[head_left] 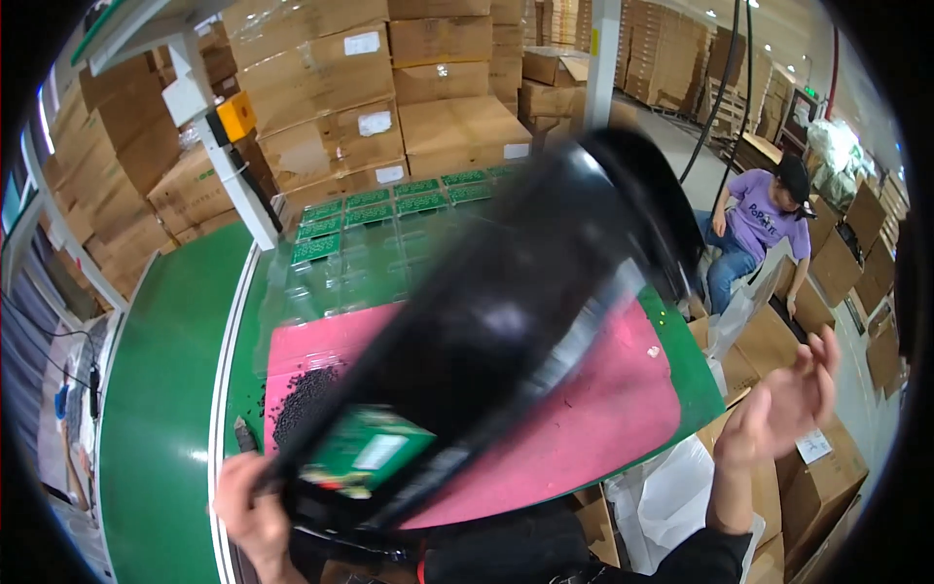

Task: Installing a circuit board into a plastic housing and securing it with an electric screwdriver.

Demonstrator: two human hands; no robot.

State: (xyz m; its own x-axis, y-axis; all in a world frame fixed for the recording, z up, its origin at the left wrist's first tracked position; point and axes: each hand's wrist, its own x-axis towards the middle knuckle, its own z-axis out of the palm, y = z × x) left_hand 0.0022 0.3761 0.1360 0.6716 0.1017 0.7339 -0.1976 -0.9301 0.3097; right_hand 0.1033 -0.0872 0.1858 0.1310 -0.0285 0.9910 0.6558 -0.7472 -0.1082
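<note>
A long, glossy black plastic housing [486, 311] slants across the middle of the view, smeared by motion, raised above the pink mat [623, 399]. My left hand [251, 511] grips its lower left end, fingers curled over the edge. Inside that end sits a green circuit board [370, 443] with a white label. Off to the right, my right hand [778, 404] is raised, open and free of the housing, fingers spread over cardboard boxes. Small black parts, perhaps screws [304, 399], lie heaped on the mat's left side, partly behind the housing.
Clear plastic trays [375, 258] with several green circuit boards [370, 198] cover the table's far side. A dark tool [244, 435] rests at its left edge. Stacked cartons [316, 97] rise behind. To the right, a seated person in purple [764, 219] reaches into open boxes.
</note>
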